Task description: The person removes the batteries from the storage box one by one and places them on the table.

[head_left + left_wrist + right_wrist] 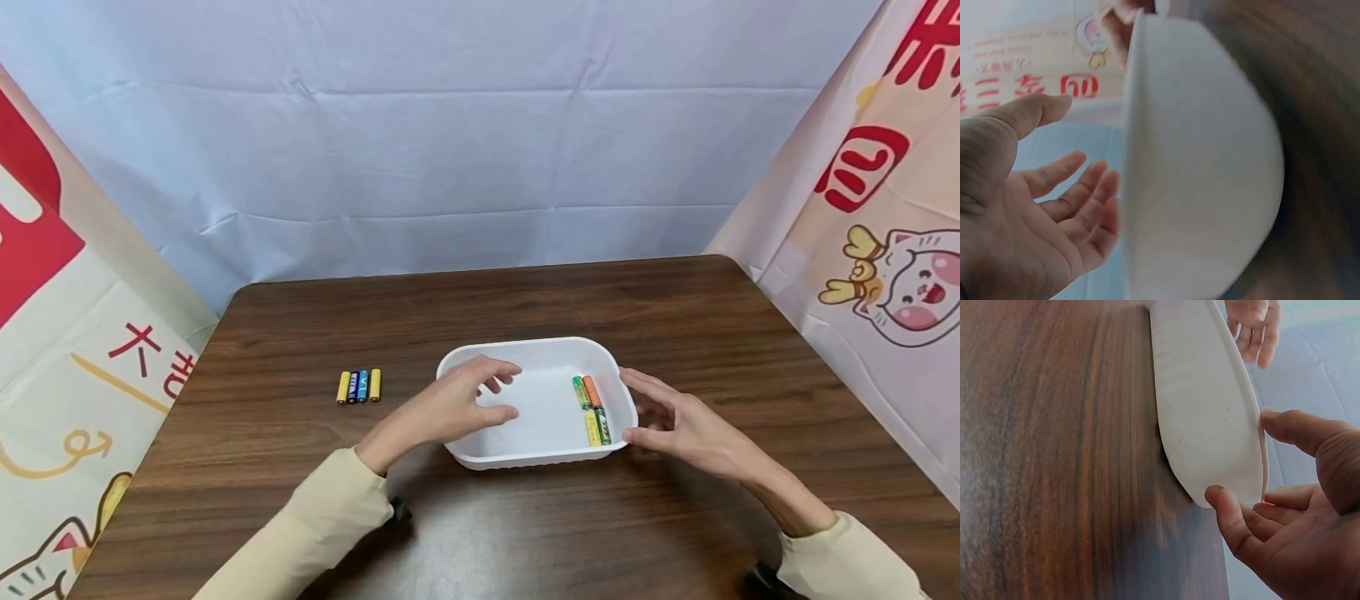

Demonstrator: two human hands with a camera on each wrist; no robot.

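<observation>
A shallow white plastic tray (525,457) sits on the table. Inside it, toward the right end, lie several small batteries: a green one (581,392), an orange one (592,392), a yellow one (592,428) and a dark green one (603,426). My left hand (468,400) hovers over the tray's left part, fingers loosely bent, thumb apart, nothing in it. At the tray's right end, my right hand (686,425) holds the outside, thumb and bent fingers against the rim and wall. The left wrist view shows the left palm (1029,237) beside the tray wall.
Left of the tray, several more batteries stand in a row on the brown wooden table (300,467): a yellow one (343,388), a dark blue one (353,387), a light blue one (363,386) and another yellow one (375,385). A pale cloth (450,150) hangs behind.
</observation>
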